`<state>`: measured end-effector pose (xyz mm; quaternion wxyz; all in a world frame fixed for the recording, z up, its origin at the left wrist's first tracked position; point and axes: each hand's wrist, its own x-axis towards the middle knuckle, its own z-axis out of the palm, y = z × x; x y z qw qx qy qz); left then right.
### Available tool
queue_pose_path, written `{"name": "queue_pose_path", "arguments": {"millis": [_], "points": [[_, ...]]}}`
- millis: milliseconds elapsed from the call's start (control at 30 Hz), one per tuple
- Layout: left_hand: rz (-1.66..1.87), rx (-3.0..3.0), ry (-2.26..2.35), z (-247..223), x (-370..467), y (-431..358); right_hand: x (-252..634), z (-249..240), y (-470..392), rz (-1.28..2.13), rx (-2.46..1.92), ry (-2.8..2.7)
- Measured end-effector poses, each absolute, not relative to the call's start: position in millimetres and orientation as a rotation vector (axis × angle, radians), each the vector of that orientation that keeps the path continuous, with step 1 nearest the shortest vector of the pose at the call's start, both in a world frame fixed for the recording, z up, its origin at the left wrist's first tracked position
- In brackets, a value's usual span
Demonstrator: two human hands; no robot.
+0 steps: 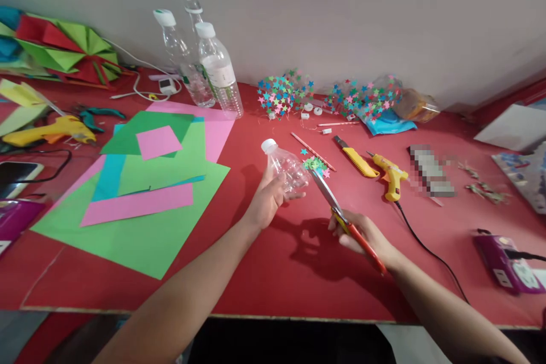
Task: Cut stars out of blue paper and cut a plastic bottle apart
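Observation:
In my left hand (265,200) is the cut-off top of a clear plastic bottle (291,168), its white cap (268,145) pointing up and to the left. My right hand (362,233) grips scissors (340,213) with red and yellow handles. The blades look closed and point toward the bottle's cut edge, close beside it; whether they touch I cannot tell. Behind the blade tips lies a small heap of star confetti (315,166), with a pink patterned pencil-like stick (313,151) alongside.
Right of my hands lie a yellow cutter (358,160), a yellow glue gun (390,175) with its cord, and a purple box (505,264). Coloured paper sheets (140,244) cover the left. Uncut bottles (222,77) and star-filled clear pieces (279,94) stand along the wall.

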<state>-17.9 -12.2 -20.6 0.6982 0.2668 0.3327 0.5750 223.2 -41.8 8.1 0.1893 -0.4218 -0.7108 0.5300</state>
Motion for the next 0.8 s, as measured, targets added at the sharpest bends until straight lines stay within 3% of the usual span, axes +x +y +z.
{"name": "queue_pose_path", "arguments": {"millis": [400,800], "points": [[1.402,0.578,0.839,-17.0,-23.4,-9.6,224.0,23.4,-44.3,1.466,-1.566,-2.262],[1.381,0.569,0.808,-11.6,-20.3,-13.2,224.5,23.8,-44.8,1.532,-1.567,-2.221]]}}
